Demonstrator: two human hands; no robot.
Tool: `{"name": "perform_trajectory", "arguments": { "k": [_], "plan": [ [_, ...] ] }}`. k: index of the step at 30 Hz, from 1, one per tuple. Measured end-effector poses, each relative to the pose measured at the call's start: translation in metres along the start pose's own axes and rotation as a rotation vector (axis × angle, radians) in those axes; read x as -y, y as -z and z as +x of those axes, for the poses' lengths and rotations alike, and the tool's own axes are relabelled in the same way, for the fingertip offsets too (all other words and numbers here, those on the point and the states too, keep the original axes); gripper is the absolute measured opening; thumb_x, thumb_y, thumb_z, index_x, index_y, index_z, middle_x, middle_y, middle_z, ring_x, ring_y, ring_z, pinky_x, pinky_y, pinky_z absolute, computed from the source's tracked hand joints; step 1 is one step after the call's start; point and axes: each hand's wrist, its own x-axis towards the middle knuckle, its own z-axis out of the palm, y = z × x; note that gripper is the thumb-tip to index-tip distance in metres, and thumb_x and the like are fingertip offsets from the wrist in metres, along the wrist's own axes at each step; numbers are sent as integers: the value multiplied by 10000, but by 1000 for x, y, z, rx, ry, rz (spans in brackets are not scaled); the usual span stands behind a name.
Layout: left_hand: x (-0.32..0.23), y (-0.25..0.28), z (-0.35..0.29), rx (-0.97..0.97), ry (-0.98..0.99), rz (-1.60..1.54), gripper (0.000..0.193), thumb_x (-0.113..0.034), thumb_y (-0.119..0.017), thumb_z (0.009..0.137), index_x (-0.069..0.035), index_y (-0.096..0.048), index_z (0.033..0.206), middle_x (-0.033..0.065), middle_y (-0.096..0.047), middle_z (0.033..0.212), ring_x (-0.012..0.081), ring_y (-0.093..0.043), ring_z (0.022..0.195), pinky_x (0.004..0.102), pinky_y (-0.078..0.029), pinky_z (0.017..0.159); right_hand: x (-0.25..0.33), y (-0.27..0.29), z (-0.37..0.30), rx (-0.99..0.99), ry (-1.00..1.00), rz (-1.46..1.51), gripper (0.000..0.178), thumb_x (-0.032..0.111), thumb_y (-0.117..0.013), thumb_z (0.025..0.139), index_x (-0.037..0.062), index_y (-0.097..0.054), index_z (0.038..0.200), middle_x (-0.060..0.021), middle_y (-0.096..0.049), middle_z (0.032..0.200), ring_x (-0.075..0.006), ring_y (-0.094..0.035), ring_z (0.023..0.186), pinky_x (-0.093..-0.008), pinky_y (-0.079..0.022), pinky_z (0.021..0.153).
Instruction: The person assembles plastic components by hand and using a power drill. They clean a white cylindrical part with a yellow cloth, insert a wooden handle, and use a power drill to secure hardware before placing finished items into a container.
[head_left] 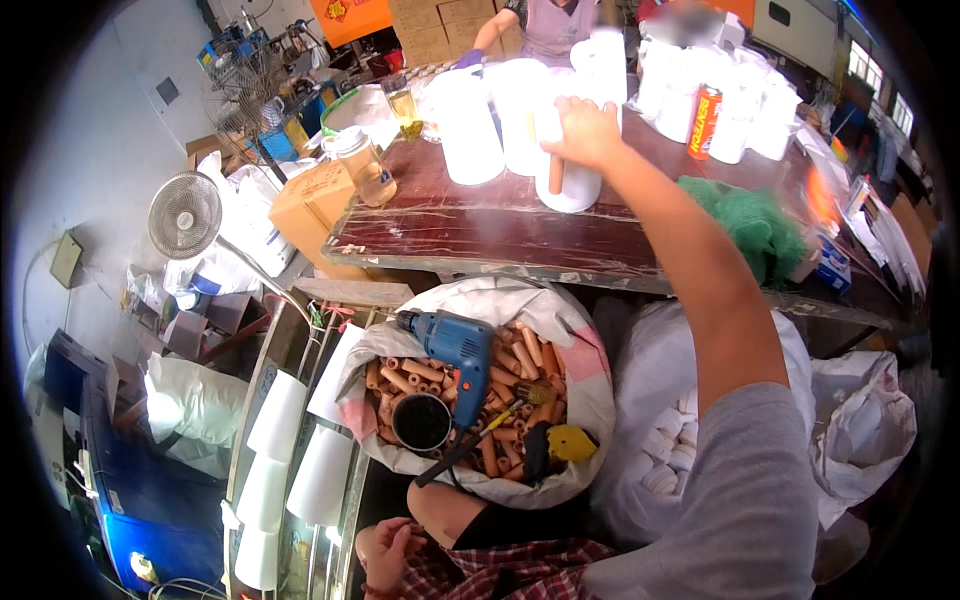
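Note:
Over the far table, my right hand (588,132) is closed around a short brown tube (556,174). The tube stands upright against the near side of a white cylinder (575,197); bright glare hides how the two meet. Just to its left are more tall white cylinders (470,145). My left hand (396,545) rests low by my knee, its fingers curled; anything inside them is hidden. Between my arms sits a sack (572,335) of similar brown tubes (500,455). On top lie a blue power drill (460,350), a black-filled cup (421,422) and a yellow-handled brush (500,418).
The dark red table (430,225) carries a lidded jar (362,165), an orange-red can (705,122) and green netting (745,222). White cones (277,415) lie on a rack at left, near a fan (186,214). Another person (550,30) stands across the table. White sacks (650,360) sit at right.

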Motion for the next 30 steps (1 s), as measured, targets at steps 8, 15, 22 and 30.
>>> {"name": "perform_trajectory", "arguments": {
  "k": [8,15,22,30],
  "plan": [
    [-1,-11,-49,78,-87,-114,175,-95,-496,947,-5,-532,1093,115,-661,962,143,-629,760,238,-501,674,-41,14,-93,24,68,30,461,343,-699,667,66,-531,995,-146,-583,930,-318,-526,996,-458,-405,816],
    [4,0,-70,-66,-234,-223,232,-162,-491,947,-21,-534,1126,123,-634,1002,172,-611,819,278,-493,717,0,89,-205,-69,29,675,549,389,-739,689,-19,-549,1003,-179,-604,885,-294,-598,853,-367,-470,777],
    [13,-13,-82,81,-354,-860,555,-447,-292,988,-25,-409,1329,138,-461,1333,241,-431,1234,400,-342,1030,122,164,-372,255,712,1017,425,329,-770,723,35,-533,919,-95,-539,930,-227,-535,946,-371,-403,799],
    [51,52,-125,-480,-317,-521,340,-260,-514,952,-9,-541,1181,91,-594,1105,190,-572,1005,321,-477,848,139,105,-484,323,572,1255,295,185,-705,790,57,-552,1008,-104,-594,1119,-286,-545,1087,-430,-375,982]
  ]
}}
